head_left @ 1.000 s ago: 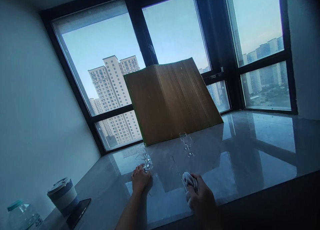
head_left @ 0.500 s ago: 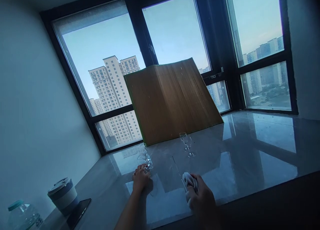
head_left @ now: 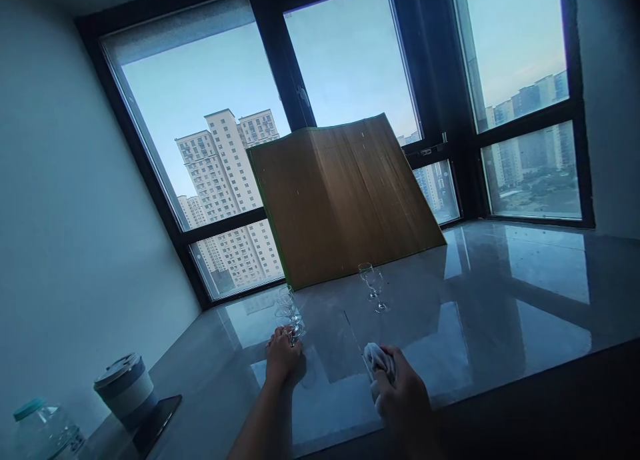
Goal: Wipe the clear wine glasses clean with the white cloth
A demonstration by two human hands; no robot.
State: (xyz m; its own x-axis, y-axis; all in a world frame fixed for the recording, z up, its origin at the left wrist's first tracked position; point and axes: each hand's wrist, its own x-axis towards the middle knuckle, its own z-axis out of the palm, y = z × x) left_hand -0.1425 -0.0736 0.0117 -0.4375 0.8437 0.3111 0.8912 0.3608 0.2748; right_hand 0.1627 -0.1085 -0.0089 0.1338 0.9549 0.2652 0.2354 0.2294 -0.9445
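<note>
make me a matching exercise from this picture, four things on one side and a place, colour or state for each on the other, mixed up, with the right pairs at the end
Things
1. cloth
2. left hand
3. board
4. bottle

Places, colours, states
A. brown, in front of the window
B. held in the right hand
C. teal-topped, in the lower left corner of the picture
D. at the left group of glasses

Right pairs: 1-B, 2-D, 3-A, 4-C
</note>
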